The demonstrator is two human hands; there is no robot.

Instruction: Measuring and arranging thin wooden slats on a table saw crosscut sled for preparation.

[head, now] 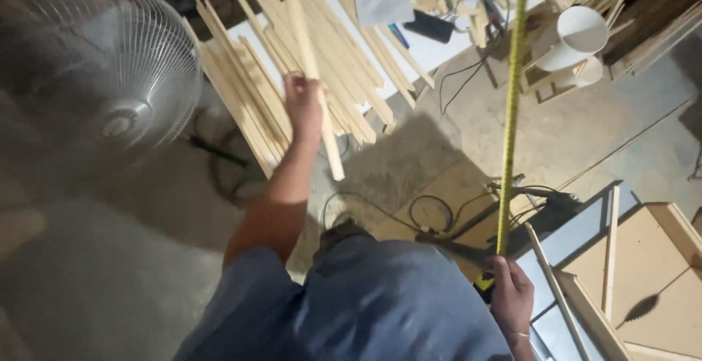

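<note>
A cluttered workshop floor [570, 134] lies below. The left hand [302, 103] is clamped on a wooden strip [311, 61] above the strip pile [292, 76]; the right hand [510, 295] pinches a stretched tape measure [512, 105]. The strip's long end beyond the grip could swing into the fan [110, 68].

Packages, labels, signs, screens: little to log here.

You have one possible screen in view: a dark flat rectangular device [430, 26] lying face up among the wood strips at the top, its face black and unlit; whether it is a phone, you cannot tell. Just left of it lies a pale grey, crumpled sheet or bag [384, 4], too blurred to identify. You can make out no labels or signs.
</note>
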